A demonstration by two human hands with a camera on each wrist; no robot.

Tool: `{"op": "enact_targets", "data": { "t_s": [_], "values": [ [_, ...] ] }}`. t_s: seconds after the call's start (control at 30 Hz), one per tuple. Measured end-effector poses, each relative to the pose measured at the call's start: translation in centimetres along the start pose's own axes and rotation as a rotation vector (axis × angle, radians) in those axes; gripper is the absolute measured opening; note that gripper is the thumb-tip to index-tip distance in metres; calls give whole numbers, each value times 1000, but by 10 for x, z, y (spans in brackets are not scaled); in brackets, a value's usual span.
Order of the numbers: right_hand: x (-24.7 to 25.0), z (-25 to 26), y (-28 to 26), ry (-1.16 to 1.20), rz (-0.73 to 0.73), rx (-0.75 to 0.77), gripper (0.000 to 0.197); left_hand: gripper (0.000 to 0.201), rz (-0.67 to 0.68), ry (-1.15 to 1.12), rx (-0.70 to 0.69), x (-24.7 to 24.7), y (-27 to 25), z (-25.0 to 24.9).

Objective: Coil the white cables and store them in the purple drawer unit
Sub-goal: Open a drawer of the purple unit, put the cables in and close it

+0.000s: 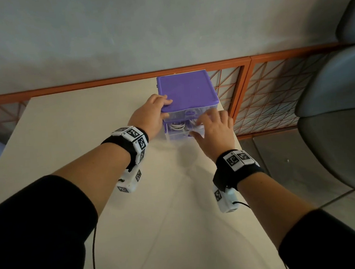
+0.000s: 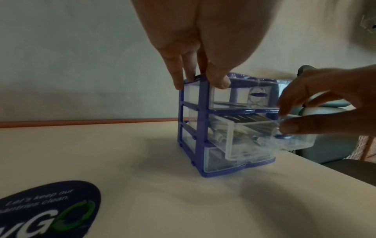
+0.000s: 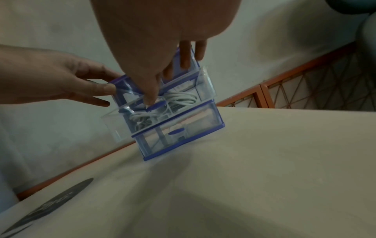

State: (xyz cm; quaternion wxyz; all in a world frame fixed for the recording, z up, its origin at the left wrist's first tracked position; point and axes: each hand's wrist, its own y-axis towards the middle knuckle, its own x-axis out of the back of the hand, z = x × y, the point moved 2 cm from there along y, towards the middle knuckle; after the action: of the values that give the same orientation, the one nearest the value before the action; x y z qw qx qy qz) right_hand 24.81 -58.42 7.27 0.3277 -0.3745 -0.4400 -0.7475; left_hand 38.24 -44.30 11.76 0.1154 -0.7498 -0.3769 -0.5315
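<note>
Left hand (image 1: 150,115) grips the purple drawer unit (image 1: 187,91); right hand's (image 1: 214,129) loose fingers touch its middle drawer (image 2: 264,136) — only the right wrist view shows coiled white cables (image 3: 181,99) inside.

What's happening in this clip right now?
A person is putting white cables away. Their left hand steadies the purple drawer unit by its top corner on the table. The right hand is at the front of the middle drawer, which stands part-way out with a coiled white cable inside.
</note>
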Motion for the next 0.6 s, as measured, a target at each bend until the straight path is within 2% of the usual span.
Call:
{"op": "enact_targets", "data": {
  "t_s": [0.1, 0.2, 0.3, 0.37, 0.43, 0.53, 0.6],
  "values": [
    [2, -6, 6, 87, -34, -328, 75, 40, 6, -10, -4, 1, -2, 1],
    [-4, -20, 4, 369, 60, -432, 100, 42, -6, -42, -10, -1, -5, 5],
    [-12, -33, 0, 585, 232, -449, 92, 56, -28, -188, 13, -12, -14, 8],
    [-14, -36, 0, 641, 262, -421, 80, 76, -77, -326, 128, -26, -23, 10],
    [-11, -35, 3, 712, 250, -389, 69, 88, -53, -437, 285, -41, -27, 12],
    [-8, -36, 8, 756, 245, -377, 63, 74, 49, -636, 253, -53, -26, 7],
    [-10, -40, 8, 744, 252, -384, 62, 68, 43, -683, 278, -54, -24, 6]
  ]
}}
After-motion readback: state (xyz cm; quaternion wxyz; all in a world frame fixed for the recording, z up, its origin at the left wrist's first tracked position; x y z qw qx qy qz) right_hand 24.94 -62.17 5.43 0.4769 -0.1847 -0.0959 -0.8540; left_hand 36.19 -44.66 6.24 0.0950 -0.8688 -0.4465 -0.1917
